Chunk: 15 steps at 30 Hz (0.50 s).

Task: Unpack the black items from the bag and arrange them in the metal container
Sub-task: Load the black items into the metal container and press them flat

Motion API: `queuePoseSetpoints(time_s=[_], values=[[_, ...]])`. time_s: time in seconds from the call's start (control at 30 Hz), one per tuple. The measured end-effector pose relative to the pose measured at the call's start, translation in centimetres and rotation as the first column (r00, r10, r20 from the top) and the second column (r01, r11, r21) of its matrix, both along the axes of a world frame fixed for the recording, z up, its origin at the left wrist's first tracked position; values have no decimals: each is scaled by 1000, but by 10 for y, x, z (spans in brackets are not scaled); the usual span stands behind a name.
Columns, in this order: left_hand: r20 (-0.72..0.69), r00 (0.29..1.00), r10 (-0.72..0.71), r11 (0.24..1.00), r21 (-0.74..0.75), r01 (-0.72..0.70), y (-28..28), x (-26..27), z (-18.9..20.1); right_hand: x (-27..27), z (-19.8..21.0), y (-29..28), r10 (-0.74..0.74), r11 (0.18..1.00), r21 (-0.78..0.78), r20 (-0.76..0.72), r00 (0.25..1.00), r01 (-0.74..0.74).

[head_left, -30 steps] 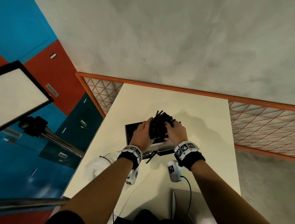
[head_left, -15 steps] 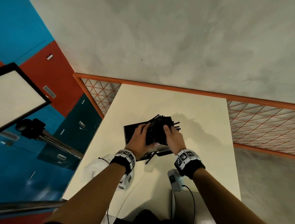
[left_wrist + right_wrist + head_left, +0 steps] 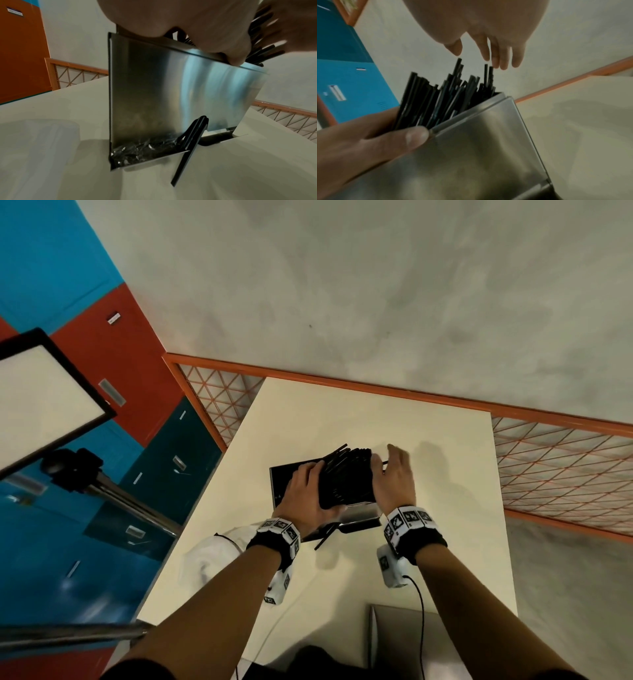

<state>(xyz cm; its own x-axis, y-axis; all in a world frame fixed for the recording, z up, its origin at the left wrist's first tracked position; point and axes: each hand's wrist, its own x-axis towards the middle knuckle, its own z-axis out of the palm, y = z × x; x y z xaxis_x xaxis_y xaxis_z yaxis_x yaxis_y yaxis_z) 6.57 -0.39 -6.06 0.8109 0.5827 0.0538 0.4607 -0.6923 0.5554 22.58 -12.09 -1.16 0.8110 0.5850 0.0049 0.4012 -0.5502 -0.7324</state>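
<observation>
While the left hand (image 3: 306, 497) grips the black straws (image 3: 436, 100) against the metal container's (image 3: 171, 94) rim on the bench (image 3: 445, 508), the right hand (image 3: 394, 477) hovers released; light, slippery, they're best bunched mid-length.

cream table (image 3: 445, 508) | metal container (image 3: 154, 94) | white bag (image 3: 212, 556) | loose black stick (image 3: 185, 162)
</observation>
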Motion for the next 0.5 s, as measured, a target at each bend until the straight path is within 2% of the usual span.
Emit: queuePoseSetpoints(time_s=[0.07,0.17,0.27,0.37,0.5], values=[[38,999,9,999,38,-10,0,0,-3,-8,-3,5,86,995,-49,-48,995,-88],[32,999,36,998,53,-38,-1,2,-3,-18,-5,8,78,996,-43,25,997,-77],[-13,999,52,998,37,-51,0,2,-2,-16,-5,7,99,982,-161,17,995,-95],[-25,999,43,998,52,-41,0,3,-2,-9,-5,11,227,930,-300,15,974,-212],[-35,999,28,998,57,-26,0,3,-2,0,-5,15,394,836,-397,-44,918,-378]])
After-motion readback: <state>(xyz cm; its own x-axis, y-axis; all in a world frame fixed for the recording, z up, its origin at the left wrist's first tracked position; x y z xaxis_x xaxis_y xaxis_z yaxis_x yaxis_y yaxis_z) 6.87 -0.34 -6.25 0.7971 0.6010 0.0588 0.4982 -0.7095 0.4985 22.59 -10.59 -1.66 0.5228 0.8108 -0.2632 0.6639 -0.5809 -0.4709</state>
